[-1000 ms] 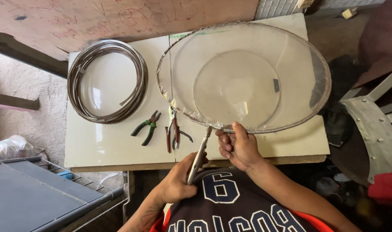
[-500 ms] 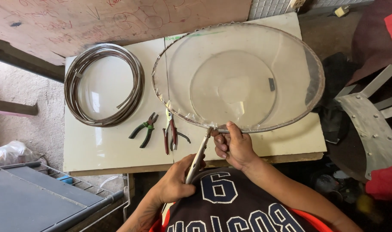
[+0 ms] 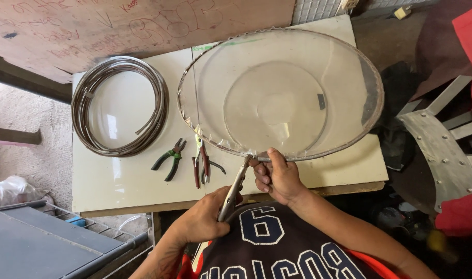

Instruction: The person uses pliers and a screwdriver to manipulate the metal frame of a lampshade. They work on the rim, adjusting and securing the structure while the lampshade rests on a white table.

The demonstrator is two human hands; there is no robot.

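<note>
— Where does the big round pan (image 3: pixel 277 93) sit?

— On the cream tabletop (image 3: pixel 122 175), taking up its far right part; its rim overhangs the tabletop's right edge, and its near rim stops just short of the front edge.

— And the hands?

— The right hand (image 3: pixel 277 175) is closed on the pan's near rim, thumb on top. The left hand (image 3: pixel 205 219) is clenched around the handles of silver pliers (image 3: pixel 235 187), below the front edge of the tabletop; the pliers' nose reaches up to the pan's near rim, just left of the right hand.

— What lies left of the pan?

— A coil of dark wire (image 3: pixel 119 106), just beside the pan's left rim (whether they touch, I cannot tell). Nearer the front, left of the pan's near rim, lie green-handled pliers (image 3: pixel 169 159) and red-handled pliers (image 3: pixel 202 164), side by side.

— Any open room?

— A bare strip of tabletop runs along the front edge, left of the pan and below the coil. Right of the pan stands a metal frame (image 3: pixel 443 139), near the tabletop's right edge.
</note>
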